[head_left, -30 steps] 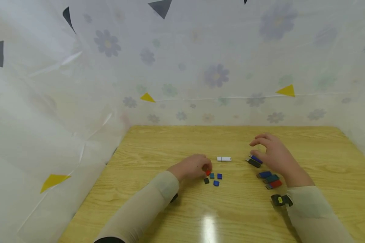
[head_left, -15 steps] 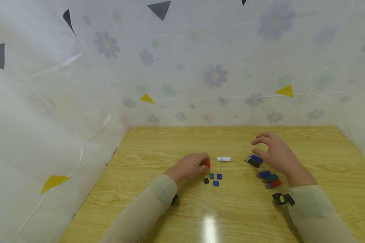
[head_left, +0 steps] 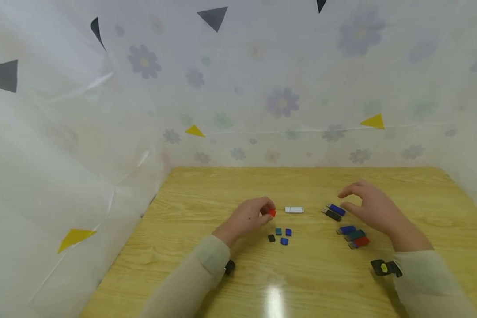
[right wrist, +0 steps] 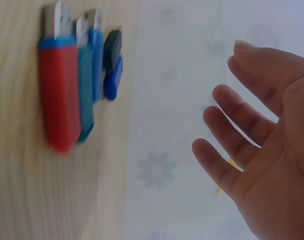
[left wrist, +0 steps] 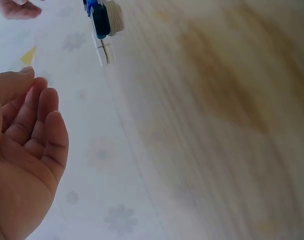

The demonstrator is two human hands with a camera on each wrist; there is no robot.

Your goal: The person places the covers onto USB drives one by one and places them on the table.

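Observation:
My left hand [head_left: 248,218] pinches a small red USB cap [head_left: 272,213] between thumb and fingers; in the left wrist view the fingers hide it. Just nearer to me lie a teal cap [head_left: 278,231], a black cap [head_left: 271,238] and two blue caps [head_left: 288,232]. A white USB stick [head_left: 294,210] with its cap on lies right of the left hand. Over the right side, my right hand [head_left: 375,210] hovers with parted, relaxed fingers, holding nothing. Beside it lie uncapped USB sticks: blue [head_left: 337,210], black [head_left: 331,215], another blue [head_left: 346,230], teal [head_left: 355,235] and red [head_left: 359,243].
The wooden table [head_left: 322,282] meets a flower-patterned plastic sheet [head_left: 238,88] at the back and on the left. Each sleeve has a dark wrist camera, the right one [head_left: 385,267] showing plainly over the table.
My left hand has lifted the red cap away from the other caps, toward the back of the table near the white stick. My right hand has shifted slightly to the right.

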